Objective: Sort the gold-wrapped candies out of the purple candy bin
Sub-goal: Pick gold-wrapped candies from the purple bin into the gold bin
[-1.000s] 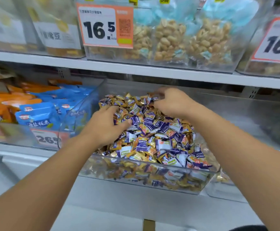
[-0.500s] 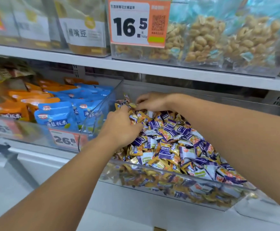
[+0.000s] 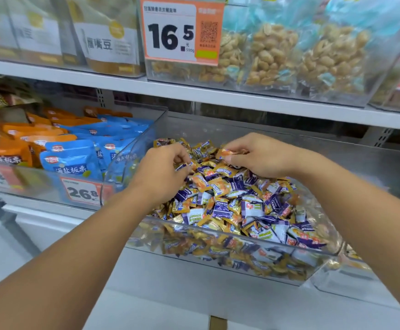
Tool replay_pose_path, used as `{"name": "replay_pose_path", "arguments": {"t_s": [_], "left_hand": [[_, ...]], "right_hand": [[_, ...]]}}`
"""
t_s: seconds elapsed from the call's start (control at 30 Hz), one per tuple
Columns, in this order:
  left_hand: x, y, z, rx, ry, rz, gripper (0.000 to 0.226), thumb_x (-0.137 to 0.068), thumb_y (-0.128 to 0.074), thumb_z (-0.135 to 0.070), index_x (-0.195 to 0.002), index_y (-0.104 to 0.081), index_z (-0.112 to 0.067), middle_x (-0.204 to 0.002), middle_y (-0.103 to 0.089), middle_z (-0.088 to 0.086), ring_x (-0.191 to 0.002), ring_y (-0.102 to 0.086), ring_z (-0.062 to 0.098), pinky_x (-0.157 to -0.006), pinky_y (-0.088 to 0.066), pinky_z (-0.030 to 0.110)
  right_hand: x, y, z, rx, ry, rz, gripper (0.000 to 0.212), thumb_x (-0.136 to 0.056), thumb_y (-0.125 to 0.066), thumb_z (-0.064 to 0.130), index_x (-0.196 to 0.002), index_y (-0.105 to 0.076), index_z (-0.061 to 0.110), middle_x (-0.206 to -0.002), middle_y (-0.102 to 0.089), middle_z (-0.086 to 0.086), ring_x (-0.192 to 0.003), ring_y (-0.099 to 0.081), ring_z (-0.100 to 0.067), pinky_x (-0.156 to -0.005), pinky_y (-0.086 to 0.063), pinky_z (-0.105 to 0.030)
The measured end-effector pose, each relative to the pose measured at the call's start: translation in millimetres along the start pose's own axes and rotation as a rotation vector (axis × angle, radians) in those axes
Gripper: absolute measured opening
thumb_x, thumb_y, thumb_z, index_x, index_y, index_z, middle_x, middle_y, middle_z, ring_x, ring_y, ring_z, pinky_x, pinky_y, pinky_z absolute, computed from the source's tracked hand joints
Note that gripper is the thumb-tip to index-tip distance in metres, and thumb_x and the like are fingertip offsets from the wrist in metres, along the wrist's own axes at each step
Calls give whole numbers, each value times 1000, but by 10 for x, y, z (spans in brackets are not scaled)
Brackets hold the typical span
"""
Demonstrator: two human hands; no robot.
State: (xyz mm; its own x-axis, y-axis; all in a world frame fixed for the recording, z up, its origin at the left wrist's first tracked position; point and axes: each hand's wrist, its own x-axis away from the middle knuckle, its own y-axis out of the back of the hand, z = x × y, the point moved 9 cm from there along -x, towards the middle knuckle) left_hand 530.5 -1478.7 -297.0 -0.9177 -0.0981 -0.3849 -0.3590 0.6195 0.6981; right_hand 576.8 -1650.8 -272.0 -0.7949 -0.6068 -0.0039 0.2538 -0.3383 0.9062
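Over the clear candy bin (image 3: 230, 236), under the "16.5" price tag (image 3: 182, 32), the right hand (image 3: 263, 156) pinches a gold-wrapped candy (image 3: 230, 152) at the far side while the left hand (image 3: 163, 172) pinches a purple-wrapped candy (image 3: 182, 166).

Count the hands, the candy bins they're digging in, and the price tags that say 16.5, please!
Hands: 2 (left hand, right hand)
Candy bin: 1
16.5 price tag: 1
Total: 4
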Motion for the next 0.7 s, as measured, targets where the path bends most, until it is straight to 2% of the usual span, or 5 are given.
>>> {"name": "replay_pose_path", "arguments": {"t_s": [0.17,0.3,0.43,0.57,0.7], "left_hand": [[39,70,-9,292,58,-54,11,-94,-65,-16,-99,-67,-27,-92,-67,-3,-77,-62,13,-66,-52,23],[80,74,-66,477,126,-48,15,-99,-58,-13,-103,-68,-23,-93,-66,1,-68,-58,16,-54,-52,23],[59,50,-115,439,137,-40,33,-104,-41,-11,-96,-68,-27,-73,-59,9,-59,-47,22,-52,-43,42],[57,46,-343,164,-49,80,29,-101,-41,-12,-93,-67,-20,-67,-56,4,-44,-43,13,-43,-34,25],[139,-134,-348,-178,-175,341,39,-78,-73,-56,-107,-67,-30,-94,-62,-8,-83,-54,8,-68,-41,27]], "right_hand": [[106,247,-69,-192,-26,-251,28,-102,-54,23,-100,-68,-1,-62,-46,-1,-51,-39,-10,-46,-32,-22],[76,36,-102,-919,-226,-169,19,-96,-52,3,-115,-57,5,-86,-71,-12,-68,-62,-18,-53,-52,-23],[120,-145,-87,-1185,-362,-27,18,-88,-59,25,-73,-53,17,-66,-52,-2,-55,-48,-15,-48,-40,-23],[132,79,-32,-330,-157,-328,44,-90,-70,41,-61,-49,16,-51,-42,5,-47,-42,-13,-51,-37,-24],[135,-17,80,162,-35,-329,32,-84,-73,51,-76,-67,21,-72,-65,4,-71,-61,-17,-62,-49,-32]]}}
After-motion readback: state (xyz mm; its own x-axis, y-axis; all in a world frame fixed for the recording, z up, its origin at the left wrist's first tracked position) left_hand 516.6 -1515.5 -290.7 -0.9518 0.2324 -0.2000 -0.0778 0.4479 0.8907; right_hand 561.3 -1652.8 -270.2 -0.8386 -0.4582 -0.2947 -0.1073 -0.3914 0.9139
